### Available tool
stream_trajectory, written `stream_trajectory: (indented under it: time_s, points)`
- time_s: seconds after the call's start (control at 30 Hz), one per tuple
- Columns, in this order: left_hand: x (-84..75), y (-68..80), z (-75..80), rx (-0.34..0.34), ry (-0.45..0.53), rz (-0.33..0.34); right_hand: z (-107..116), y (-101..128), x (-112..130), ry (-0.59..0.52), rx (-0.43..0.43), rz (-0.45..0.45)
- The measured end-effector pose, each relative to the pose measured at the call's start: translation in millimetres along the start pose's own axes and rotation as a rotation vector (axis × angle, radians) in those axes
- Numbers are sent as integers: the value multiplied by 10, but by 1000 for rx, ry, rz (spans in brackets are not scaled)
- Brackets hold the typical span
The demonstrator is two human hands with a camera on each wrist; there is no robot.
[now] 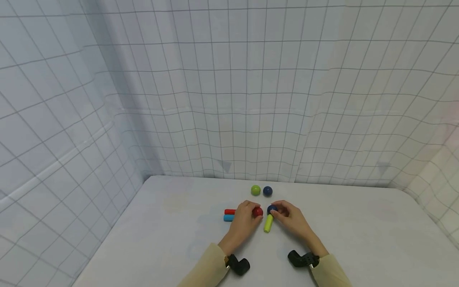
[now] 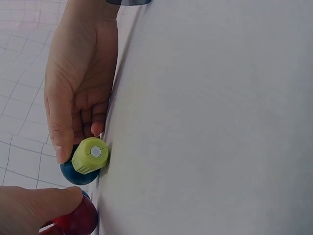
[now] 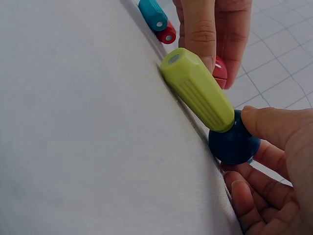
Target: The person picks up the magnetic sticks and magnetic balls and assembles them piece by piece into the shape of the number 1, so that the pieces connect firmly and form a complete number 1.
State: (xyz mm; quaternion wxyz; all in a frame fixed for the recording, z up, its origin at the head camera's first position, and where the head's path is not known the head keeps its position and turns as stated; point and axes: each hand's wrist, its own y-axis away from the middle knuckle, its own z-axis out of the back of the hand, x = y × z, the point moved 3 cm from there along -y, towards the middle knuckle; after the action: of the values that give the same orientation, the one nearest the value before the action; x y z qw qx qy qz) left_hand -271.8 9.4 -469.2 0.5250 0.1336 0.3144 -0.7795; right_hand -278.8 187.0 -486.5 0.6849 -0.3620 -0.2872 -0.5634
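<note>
The person's right hand point(image 1: 292, 218) rests on the white table point(image 1: 358, 231) with thumb and fingers curled round a dark blue ball point(image 3: 234, 142), gripping it. A yellow-green stick point(image 3: 196, 88) lies on the table with one end touching that ball; its other end points back toward the person. In the left wrist view the same stick point(image 2: 90, 155) is seen end-on in front of the blue ball point(image 2: 73, 172), with the right thumb pressed on the ball's upper side. The left hand point(image 1: 245, 218) lies just left of the yellow-green stick, its fingers bent over a red ball point(image 1: 257, 212); the thumb and fingertips touch the ball and appear to pinch it, though how firmly cannot be told. The red ball sits just left of the stick's far end, near the gripped blue ball but apart from it. Further left of the stick, partly hidden behind the left hand, lie a red stick point(image 1: 229, 211) and a light blue stick point(image 1: 228, 218), side by side and touching, the red one the farther from the person. Beyond the yellow-green stick, toward the back wall, stand a green ball point(image 1: 255, 190) and a second dark blue ball point(image 1: 267, 191), just beside each other and untouched by either hand. Both wrists carry a black camera mount point(image 1: 238, 264) over pale sleeves.
</note>
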Motion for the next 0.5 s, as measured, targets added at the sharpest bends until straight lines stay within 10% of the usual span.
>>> stream_trajectory:
  time_s: [0.5]
  points:
    - [-5, 157, 66, 54, 102, 29, 7, 1, 2, 7, -1, 17]
